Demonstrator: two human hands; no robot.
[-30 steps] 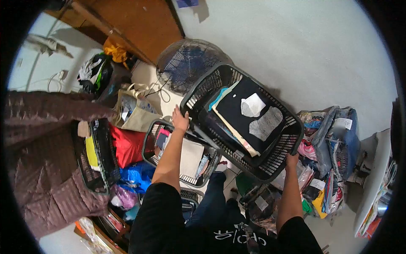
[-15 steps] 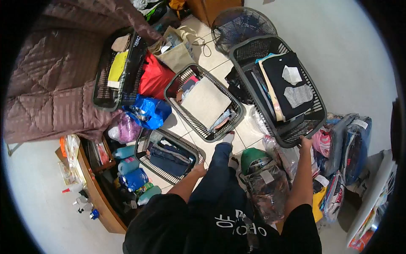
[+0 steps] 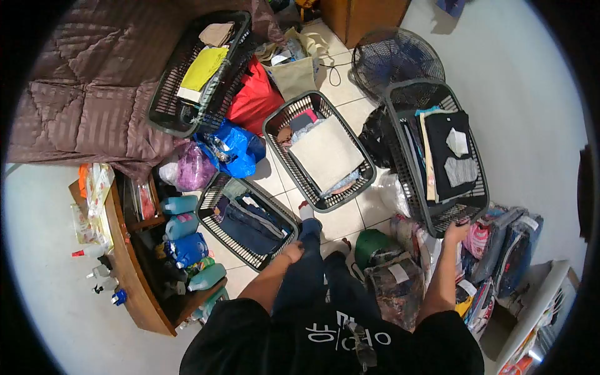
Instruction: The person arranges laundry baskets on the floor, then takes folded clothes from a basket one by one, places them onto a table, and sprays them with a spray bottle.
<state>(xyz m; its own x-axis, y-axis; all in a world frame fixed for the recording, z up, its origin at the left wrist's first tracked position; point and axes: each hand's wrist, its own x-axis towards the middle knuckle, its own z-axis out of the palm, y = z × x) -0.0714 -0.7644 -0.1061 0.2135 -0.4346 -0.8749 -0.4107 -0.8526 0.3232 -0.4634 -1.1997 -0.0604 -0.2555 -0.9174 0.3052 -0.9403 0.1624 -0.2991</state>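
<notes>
though four baskets, just two hands

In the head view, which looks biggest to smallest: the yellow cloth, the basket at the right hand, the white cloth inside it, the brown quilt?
1. Brown quilt
2. Basket at the right hand
3. Yellow cloth
4. White cloth
</notes>
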